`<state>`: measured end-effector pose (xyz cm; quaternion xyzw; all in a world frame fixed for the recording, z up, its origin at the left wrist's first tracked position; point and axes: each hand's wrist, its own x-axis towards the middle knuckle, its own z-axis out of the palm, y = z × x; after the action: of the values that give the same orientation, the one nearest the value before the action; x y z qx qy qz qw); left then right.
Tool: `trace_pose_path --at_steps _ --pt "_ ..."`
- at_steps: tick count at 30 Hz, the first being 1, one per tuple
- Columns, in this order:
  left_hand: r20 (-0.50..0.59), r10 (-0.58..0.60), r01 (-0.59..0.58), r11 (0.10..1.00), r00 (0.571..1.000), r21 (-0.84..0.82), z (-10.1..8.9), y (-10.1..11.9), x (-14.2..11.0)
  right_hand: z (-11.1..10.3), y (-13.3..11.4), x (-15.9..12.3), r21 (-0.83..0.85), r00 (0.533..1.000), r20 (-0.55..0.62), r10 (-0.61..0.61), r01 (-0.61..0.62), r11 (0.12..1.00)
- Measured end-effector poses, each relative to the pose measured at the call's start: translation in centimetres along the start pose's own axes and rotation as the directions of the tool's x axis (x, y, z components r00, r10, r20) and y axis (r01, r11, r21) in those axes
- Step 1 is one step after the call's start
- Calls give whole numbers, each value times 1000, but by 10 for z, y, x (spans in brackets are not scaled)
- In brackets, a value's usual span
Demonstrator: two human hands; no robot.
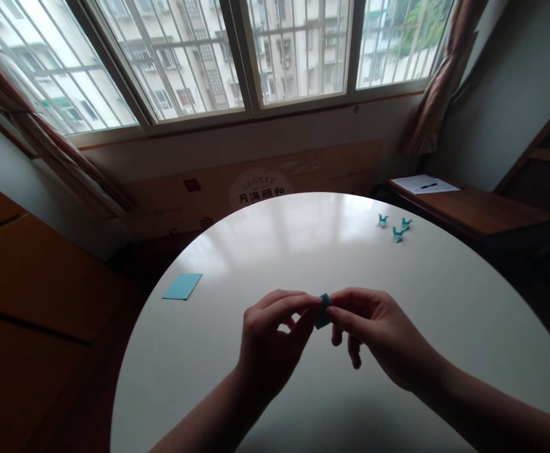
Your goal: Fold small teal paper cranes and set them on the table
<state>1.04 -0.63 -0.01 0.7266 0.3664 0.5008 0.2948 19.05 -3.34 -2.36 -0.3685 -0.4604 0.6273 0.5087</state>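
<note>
Above the middle of the round white table (199, 377), a small piece of folded teal paper (323, 313) is pinched between my two hands. My left hand (277, 336) grips its left side with thumb and index finger. On the other side my right hand (374, 324) holds it between thumb and index finger, the lower fingers hanging loosely. My fingertips hide part of the paper, so its exact folds cannot be made out. A stack or sheet of light-blue square paper (183, 286) lies at the table's left. Three small teal origami cranes (398, 234) stand together at the far right.
Beyond the table's right edge, a brown wooden side table (496, 211) bears a white paper sheet (414, 184) with a black pen (429, 185) on it. A printed cardboard panel (313, 170) stands below the barred window. At left is an orange-brown cabinet (29, 283).
</note>
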Motion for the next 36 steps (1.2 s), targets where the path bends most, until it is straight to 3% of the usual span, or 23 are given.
trace_pose_path --at_steps 9,16,20,26,32,36 --pt "38 -46 47 998 998 -43 -1 1 0 0 2 1 15 1000 3 -21 21 1000" --pt "142 -269 296 927 953 -229 1 3 4 -3 5 3 -14 1000 7 -29 29 999" --pt "234 -319 375 890 918 -260 -1 2 7 -4 4 2 -85 999 2 -54 54 995" --pt "245 -288 339 918 926 -205 -4 1 9 -3 1 1 -182 998 7 -57 57 982" --pt "261 -315 375 899 912 -225 1 -3 3 -1 1 0 -232 998 -11 -60 56 971" --pt "259 -256 310 931 931 -194 2 -4 3 -3 2 -1 -237 996 2 -84 83 968"
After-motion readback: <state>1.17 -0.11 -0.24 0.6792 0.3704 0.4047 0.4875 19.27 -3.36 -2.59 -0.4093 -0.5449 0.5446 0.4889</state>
